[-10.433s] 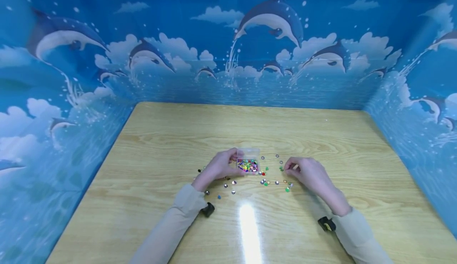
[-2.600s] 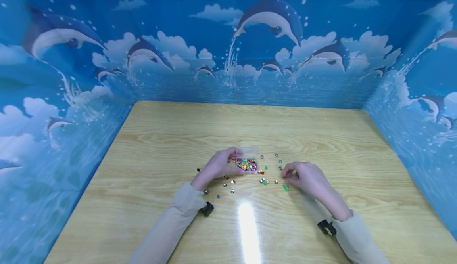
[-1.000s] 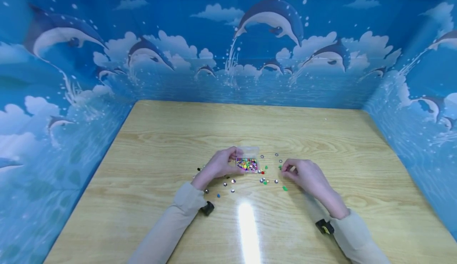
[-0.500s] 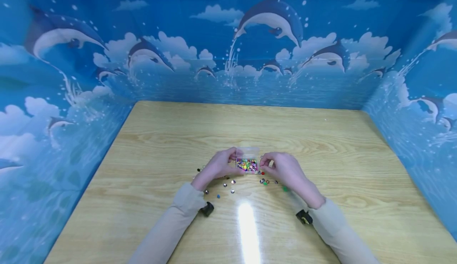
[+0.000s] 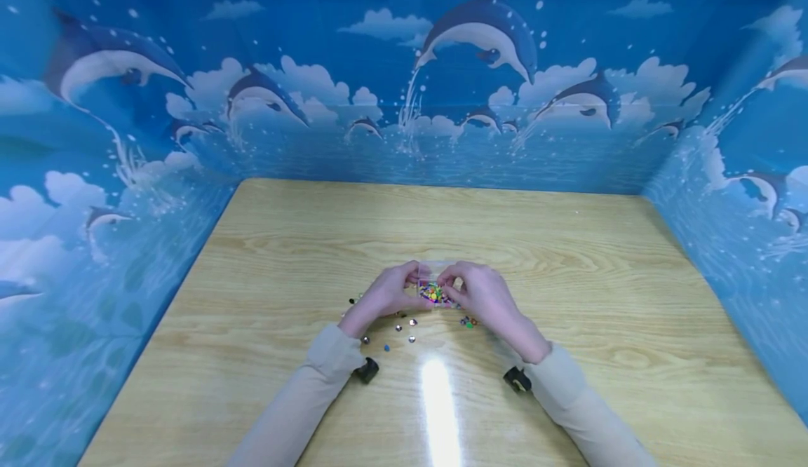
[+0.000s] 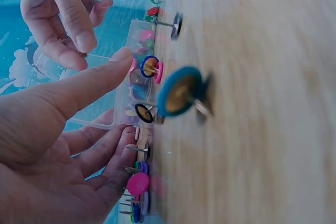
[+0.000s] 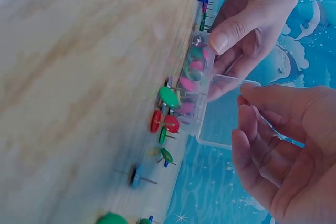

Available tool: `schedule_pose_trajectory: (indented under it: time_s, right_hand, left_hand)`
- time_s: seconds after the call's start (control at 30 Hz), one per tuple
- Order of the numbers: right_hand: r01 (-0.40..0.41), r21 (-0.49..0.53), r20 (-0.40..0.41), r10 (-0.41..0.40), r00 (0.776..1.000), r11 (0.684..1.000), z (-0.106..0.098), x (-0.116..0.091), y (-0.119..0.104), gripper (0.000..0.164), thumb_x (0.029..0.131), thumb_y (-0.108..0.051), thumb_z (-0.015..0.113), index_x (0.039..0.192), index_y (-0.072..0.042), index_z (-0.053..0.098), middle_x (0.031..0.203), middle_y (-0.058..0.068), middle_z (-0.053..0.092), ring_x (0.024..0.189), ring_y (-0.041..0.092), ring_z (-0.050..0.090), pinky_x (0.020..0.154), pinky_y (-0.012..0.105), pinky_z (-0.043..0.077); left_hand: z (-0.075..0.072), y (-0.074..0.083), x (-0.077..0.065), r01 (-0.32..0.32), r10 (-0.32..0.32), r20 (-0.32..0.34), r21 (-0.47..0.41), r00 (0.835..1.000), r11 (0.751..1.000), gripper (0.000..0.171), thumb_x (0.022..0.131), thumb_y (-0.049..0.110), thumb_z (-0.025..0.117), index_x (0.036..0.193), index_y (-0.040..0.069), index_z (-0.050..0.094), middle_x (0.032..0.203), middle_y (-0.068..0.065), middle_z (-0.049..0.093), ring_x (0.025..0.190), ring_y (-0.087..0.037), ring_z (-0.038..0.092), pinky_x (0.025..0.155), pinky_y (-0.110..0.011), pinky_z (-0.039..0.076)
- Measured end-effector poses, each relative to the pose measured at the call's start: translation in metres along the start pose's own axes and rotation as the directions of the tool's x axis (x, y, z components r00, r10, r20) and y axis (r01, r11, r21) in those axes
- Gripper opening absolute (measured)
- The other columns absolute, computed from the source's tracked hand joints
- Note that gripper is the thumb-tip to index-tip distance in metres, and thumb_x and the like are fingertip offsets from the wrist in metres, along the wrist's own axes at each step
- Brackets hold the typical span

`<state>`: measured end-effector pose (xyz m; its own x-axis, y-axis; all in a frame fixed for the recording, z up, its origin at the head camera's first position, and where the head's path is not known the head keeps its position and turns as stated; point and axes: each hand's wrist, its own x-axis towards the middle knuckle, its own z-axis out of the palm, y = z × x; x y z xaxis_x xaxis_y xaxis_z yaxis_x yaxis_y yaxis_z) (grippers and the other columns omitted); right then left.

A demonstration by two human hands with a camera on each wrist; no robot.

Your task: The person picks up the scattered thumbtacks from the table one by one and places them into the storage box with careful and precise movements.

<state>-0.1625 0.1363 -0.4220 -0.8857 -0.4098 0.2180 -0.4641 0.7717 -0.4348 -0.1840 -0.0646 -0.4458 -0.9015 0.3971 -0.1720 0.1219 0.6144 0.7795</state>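
My left hand (image 5: 388, 293) grips a small clear plastic box (image 6: 123, 103), thumb on its near side and fingers behind. Many-coloured thumbtacks (image 5: 432, 293) fill it, and its hinged lid (image 5: 435, 269) is raised at the back. Right above the box is my right hand (image 5: 486, 295), thumb and forefinger together in a pinch. In the left wrist view a small dark bit of a thumbtack (image 6: 82, 54) shows between those fingertips; the rest of it is hidden. Beside the box, in the right wrist view, lie a green thumbtack (image 7: 169, 96) and a red thumbtack (image 7: 171, 124).
Loose thumbtacks lie on the wooden table (image 5: 315, 242) on both sides of the box. A blue thumbtack (image 5: 387, 348) and silver ones (image 5: 412, 339) are nearer the front, left of centre. A dolphin-printed cloth (image 5: 353, 158) walls the table's back and sides.
My right hand has moved left from the scattered thumbtacks to over the box, fingers pinched. Fewer loose thumbtacks show on the right than ten seconds ago. My left hand has stayed at the box.
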Motion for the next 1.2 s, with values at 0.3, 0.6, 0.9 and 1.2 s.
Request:
schedule_pose_trajectory:
  time_s: [0.3, 0.6, 0.9, 1.2]
  right_hand:
    - [-0.048, 0.031, 0.027, 0.048, 0.999, 0.998, -0.001, -0.003, 0.001, 0.014, 0.086, -0.01, 0.079, 0.1, -0.014, 0.077, 0.091, 0.002, 0.076, 0.053, 0.0, 0.053, 0.045, 0.019, 0.044]
    - [-0.116, 0.009, 0.029, 0.116, 0.993, 0.993, -0.02, -0.018, 0.014, 0.008, 0.087, -0.012, 0.078, 0.094, -0.017, 0.078, 0.09, 0.0, 0.076, 0.056, 0.002, 0.055, 0.05, 0.022, 0.047]
    - [-0.099, -0.046, 0.076, 0.102, 0.992, 0.994, -0.035, -0.045, 0.038, 0.006, 0.089, -0.011, 0.077, 0.093, -0.016, 0.077, 0.086, -0.003, 0.075, 0.064, 0.004, 0.061, 0.06, 0.027, 0.053]
    - [-0.154, -0.036, 0.183, 0.158, 0.97, 0.987, -0.04, -0.07, 0.051, 0.016, 0.08, -0.02, 0.085, 0.087, -0.016, 0.071, 0.076, -0.01, 0.068, 0.064, 0.002, 0.056, 0.058, 0.021, 0.048]
  left_hand:
    - [0.001, -0.002, 0.001, -0.004, 0.004, 0.0, 0.017, 1.0, 1.0, 0.063, 0.079, 0.025, 0.088, 0.134, 0.014, 0.06, 0.128, -0.011, 0.066, 0.117, -0.029, 0.061, 0.102, -0.046, 0.051]
    - [0.001, -0.003, 0.001, 0.002, -0.002, -0.004, 0.004, 1.0, 1.0, 0.062, 0.077, 0.026, 0.089, 0.131, 0.015, 0.061, 0.128, -0.009, 0.066, 0.117, -0.028, 0.061, 0.103, -0.045, 0.05]
    - [0.0, -0.003, 0.0, 0.007, -0.006, -0.008, 0.021, 1.0, 1.0, 0.062, 0.077, 0.028, 0.089, 0.131, 0.015, 0.061, 0.129, -0.009, 0.065, 0.115, -0.028, 0.06, 0.101, -0.044, 0.051]
    - [0.0, 0.0, 0.0, 0.013, -0.013, -0.009, 0.034, 1.0, 0.999, 0.062, 0.077, 0.03, 0.089, 0.13, 0.015, 0.061, 0.129, -0.009, 0.065, 0.115, -0.028, 0.06, 0.101, -0.044, 0.051]
